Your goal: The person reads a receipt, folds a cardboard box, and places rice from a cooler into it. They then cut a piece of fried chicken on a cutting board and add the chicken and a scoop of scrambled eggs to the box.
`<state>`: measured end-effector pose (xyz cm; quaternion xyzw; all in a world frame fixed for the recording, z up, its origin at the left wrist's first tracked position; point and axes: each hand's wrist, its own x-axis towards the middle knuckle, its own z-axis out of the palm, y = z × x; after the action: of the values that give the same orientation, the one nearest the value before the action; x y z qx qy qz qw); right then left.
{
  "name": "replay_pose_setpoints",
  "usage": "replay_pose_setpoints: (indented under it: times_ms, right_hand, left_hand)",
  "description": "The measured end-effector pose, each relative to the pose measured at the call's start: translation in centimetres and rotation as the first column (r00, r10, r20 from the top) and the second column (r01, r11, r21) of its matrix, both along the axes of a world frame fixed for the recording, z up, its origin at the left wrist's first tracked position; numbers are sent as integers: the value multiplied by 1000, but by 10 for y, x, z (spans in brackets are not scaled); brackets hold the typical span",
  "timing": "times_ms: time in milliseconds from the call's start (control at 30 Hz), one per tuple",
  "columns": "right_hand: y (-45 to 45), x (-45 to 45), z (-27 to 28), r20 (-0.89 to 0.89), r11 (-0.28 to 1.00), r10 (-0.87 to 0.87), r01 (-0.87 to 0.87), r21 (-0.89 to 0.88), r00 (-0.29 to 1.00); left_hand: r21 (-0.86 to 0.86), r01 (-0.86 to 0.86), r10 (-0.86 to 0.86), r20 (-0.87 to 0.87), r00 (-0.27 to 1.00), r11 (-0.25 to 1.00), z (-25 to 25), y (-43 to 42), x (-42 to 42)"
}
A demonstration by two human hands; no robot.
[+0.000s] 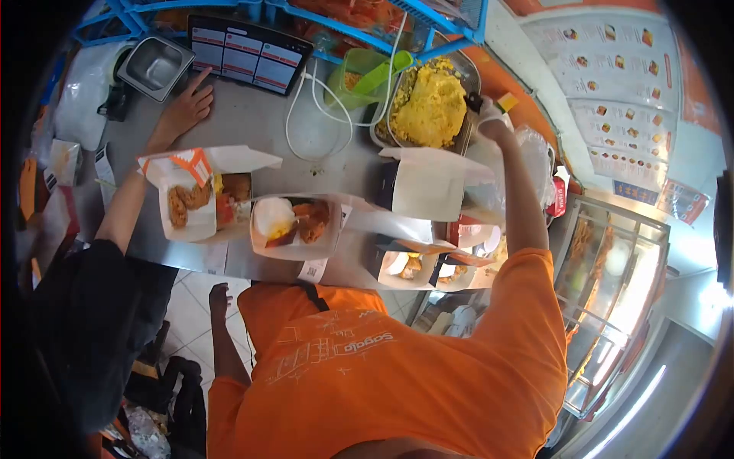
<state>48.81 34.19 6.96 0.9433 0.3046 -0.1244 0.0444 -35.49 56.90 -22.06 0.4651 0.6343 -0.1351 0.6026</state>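
My right hand [492, 121] is at the far right of the counter, beside a metal pan [380, 136] heaped with crumbly yellow food [428, 103]. Its fingers are closed around a black handle [475, 102]; the rest of that utensil is hidden. My left hand [220, 301] hangs low beside my body, off the counter's near edge, holding nothing I can see, its fingers loosely apart. Nearest to it on the counter is an open box [297, 249] with a white mound and fried chicken. An unfilled white box [428, 180] stands open in front of the pan.
A co-worker's hand [187, 111] touches a tablet [248, 55] at the back left. Another open box [191, 226] holds fried chicken. Filled boxes [405, 281] line the near right edge. A green container [344, 83], a white cable [289, 122] and a metal tray [155, 69] are behind.
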Motion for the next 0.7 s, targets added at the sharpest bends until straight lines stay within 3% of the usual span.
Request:
replay_pose_setpoints:
  times_ms: [100,167,267,333,400,600,667,700]
  right_hand:
    - [-7,0,-21,-39,992,-57,52,-113,998]
    - [-9,-2,-38,-39,970,51,-59,-238,998]
    - [19,-27,-25,-122,938,38,-77,-338,992]
    - [38,-41,-14,-112,897,-39,-15,-441,993]
    - [43,-42,-9,-101,883,38,-81,-462,994]
    - [40,-44,-8,-63,903,-9,-19,-430,998]
    - [28,-41,-13,-61,981,-90,78,-176,994]
    - [28,-42,-14,-63,983,-96,84,-166,993]
  left_hand:
    - [-46,-20,20,-3,1000,999,-8,-11,1]
    - [-96,-7,3,-32,999,995,-20,-13,5]
    - [-168,-20,15,-30,999,986,-80,-22,-12]
    - [-172,-6,0,-35,999,985,-77,-15,-1]
    - [-174,-3,-4,-40,999,985,-70,-8,11]
    - [-166,-11,3,-51,999,986,-48,-5,25]
    - [-157,-3,-4,-48,999,988,-38,-3,30]
    - [-151,4,-10,-40,999,989,-36,-2,30]
